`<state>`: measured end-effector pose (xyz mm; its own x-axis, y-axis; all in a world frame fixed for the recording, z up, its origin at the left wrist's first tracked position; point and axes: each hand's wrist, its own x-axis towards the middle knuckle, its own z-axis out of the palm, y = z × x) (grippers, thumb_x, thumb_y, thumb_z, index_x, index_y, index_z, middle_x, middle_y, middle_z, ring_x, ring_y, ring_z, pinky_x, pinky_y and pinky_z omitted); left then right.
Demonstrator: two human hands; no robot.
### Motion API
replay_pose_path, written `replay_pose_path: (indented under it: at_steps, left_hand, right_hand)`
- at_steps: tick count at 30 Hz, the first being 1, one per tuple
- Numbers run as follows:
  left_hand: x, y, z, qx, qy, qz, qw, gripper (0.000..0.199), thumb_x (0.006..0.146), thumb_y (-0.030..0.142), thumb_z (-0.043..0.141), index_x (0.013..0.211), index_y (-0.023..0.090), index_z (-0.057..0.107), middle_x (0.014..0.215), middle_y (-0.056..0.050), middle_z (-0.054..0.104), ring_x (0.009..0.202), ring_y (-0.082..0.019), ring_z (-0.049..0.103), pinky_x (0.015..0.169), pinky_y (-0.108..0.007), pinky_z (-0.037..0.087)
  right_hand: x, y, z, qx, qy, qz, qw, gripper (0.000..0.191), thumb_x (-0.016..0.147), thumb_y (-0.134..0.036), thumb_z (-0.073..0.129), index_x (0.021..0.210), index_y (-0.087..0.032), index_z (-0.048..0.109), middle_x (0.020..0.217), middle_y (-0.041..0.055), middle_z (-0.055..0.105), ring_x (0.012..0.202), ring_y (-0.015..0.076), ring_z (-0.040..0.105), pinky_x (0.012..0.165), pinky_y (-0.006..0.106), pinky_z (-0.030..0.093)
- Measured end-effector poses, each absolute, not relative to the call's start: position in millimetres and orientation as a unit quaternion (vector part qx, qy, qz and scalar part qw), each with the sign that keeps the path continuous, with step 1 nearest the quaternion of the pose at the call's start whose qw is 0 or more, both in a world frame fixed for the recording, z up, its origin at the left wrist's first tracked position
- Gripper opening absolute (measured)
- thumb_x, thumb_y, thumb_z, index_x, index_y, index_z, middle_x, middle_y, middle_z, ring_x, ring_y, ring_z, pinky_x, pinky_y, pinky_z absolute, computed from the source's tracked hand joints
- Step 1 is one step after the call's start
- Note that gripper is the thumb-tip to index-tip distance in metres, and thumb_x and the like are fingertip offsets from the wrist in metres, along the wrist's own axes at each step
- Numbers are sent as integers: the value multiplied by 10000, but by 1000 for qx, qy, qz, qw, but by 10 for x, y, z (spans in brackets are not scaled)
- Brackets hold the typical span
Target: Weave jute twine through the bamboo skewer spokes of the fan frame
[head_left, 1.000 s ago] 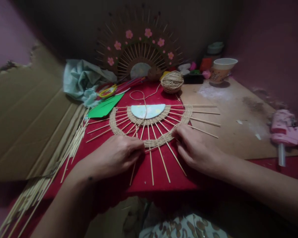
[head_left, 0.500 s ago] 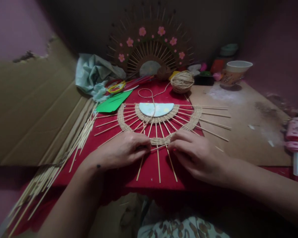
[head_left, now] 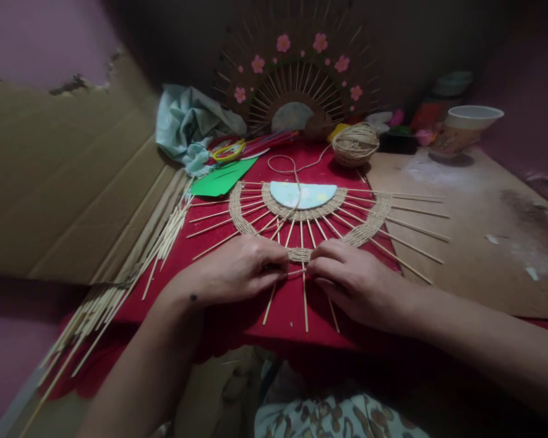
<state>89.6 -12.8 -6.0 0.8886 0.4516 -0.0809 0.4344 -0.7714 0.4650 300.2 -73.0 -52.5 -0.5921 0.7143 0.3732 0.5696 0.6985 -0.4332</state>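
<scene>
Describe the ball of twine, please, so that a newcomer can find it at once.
On the red cloth, find the half-round woven piece. Just beyond its flat edge, toward the right, sits the ball of twine. Unlike the cup farther right, it is wound cord with a loose strand trailing away.

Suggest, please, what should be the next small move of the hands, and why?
Probably ease the twine strand inward against the woven outer band: it runs between the left hand and the right hand, crossing a stick, and a sliver of red cloth shows between strand and band.
</scene>
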Motion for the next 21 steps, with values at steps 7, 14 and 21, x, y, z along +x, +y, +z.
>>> replay_pose_path:
  at_steps: [7, 14, 21]
  left_hand:
    - [878, -173, -30, 933, 170, 32, 316, 118, 857, 130, 541, 772, 133, 622, 768, -21, 609, 717, -97, 551, 671, -185, 423]
    - [893, -191, 15, 909, 86, -35, 406, 137, 877, 174, 548, 868, 137, 679, 810, -57, 637, 745, -118, 592, 693, -188, 448]
    - [896, -198, 23, 893, 40, -72, 443, 146, 855, 163, 576, 928, 176, 702, 858, -77, 685, 792, -143, 628, 756, -198, 466]
  right_hand:
    - [3002, -740, -498, -354, -881, 162, 268, 184, 805, -32, 453, 895, -91, 602, 819, 96, 551, 761, 176, 468, 674, 294, 415]
    - [2996, -620, -528, -319, -896, 133, 280, 247, 885, -79, 423, 804, -138, 649, 715, 41, 512, 661, 133, 430, 589, 251, 340]
    - [3004, -526, -338, -266, -952, 104, 113, 232, 923, -172, 468, 797, -174, 663, 812, 38, 530, 690, 127, 447, 566, 258, 295]
